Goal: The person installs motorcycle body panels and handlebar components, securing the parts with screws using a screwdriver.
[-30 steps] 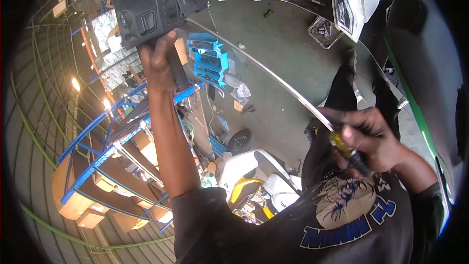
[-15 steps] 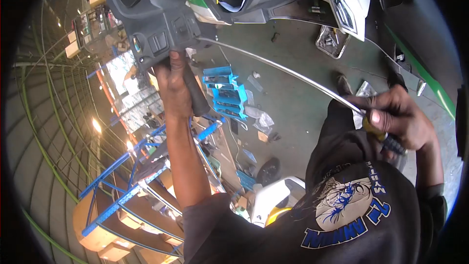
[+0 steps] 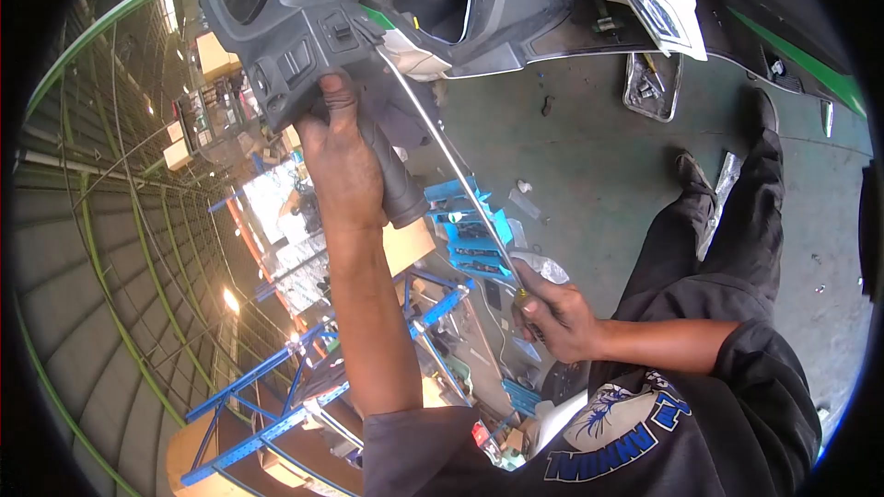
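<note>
My right hand (image 3: 564,322) was clamped on the yellow handle of a long screwdriver (image 3: 453,163), its fingers and thumb drawn together around the grip, as the bright shaft slanted upward to the edge of a dark switch panel (image 3: 318,42) in a crowded workshop. The tip ended at the panel's right-hand side, just beside a green-and-white trim piece (image 3: 419,57); I could not tell whether metal and plastic touched there. My left hand (image 3: 345,170) was raised to the lower edge of the same panel, its thumb lying against the plastic near the switches. The other fingers of that hand were mostly hidden, so I could not tell what they closed on. A black handgrip (image 3: 398,186) jutted out right beside the hand, angled down along my wrist. Beyond the shaft, which crossed in front of it, a blue toolbox (image 3: 500,226) stood open on the green floor (image 3: 580,184), with its trays spread. Farther to the right, a metal tray (image 3: 645,110) held small parts near a white lamp housing (image 3: 686,18). My legs, in dark trousers (image 3: 750,212), reached across the floor below my printed dark shirt (image 3: 760,414). At lower left, a blue shelving frame (image 3: 247,444) bore cardboard boxes (image 3: 285,468).
</note>
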`<state>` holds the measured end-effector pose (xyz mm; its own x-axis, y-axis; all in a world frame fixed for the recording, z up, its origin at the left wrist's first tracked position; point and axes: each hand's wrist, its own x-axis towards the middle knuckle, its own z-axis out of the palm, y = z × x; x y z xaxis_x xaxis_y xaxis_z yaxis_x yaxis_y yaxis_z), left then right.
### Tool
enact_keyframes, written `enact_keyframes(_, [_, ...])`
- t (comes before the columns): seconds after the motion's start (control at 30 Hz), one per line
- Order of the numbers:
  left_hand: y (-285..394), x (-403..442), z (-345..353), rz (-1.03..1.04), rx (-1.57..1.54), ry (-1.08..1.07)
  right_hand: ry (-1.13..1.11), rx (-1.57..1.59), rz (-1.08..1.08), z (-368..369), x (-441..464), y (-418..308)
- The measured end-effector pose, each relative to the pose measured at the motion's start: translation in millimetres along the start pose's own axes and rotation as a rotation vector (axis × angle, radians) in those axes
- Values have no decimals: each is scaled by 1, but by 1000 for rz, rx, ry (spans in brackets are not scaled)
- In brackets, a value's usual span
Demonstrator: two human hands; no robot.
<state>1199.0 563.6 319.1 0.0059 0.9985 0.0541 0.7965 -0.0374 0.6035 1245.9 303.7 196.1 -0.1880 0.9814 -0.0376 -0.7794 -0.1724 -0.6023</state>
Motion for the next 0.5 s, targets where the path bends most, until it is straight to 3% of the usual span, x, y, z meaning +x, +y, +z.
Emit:
enact_keyframes(0.17, [-7,4,1,23,14,3,-50,118,63,2,-6,-7])
enact_keyframes(0.23, [-4,3,0,-1,28,-30,-27,295,225,19,0,-9])
enact_keyframes(0.27, [-9,5,0,39,42,6,-47,407,186,32,8,-6])
enact_keyframes(0.37, [-6,4,1,123,24,13,-8,452,123,62,32,17])
enact_keyframes(0.43, [0,1,-5,-37,120,-45,1,404,45,70,45,46])
enact_keyframes(0.5, [6,-7,-8,39,109,-93,39,311,214,70,41,62])
